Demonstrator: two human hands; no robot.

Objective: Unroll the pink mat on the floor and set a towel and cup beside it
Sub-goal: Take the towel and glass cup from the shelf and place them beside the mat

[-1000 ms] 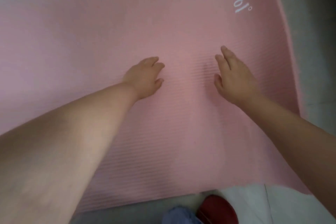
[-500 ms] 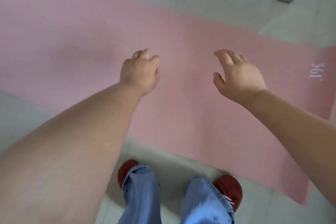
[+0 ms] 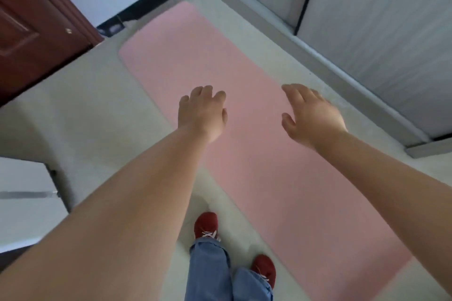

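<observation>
Head view: left hand (image 3: 201,112) and right hand (image 3: 311,115) hang open, empty, over flat pink mat (image 3: 256,166) beside red shoes (image 3: 206,225).

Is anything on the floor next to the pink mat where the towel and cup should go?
Nothing visible blocks it. The flat pink foam mat lies fully unrolled, with bare pale floor along its left side; only the person's red shoes stand there near the close end. Both the left hand and right hand are empty. No towel or cup shows.

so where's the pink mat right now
In the head view the pink mat lies unrolled flat on the pale floor, running diagonally from near the brown door at upper left down to the lower right, just right of the red shoes.
</observation>
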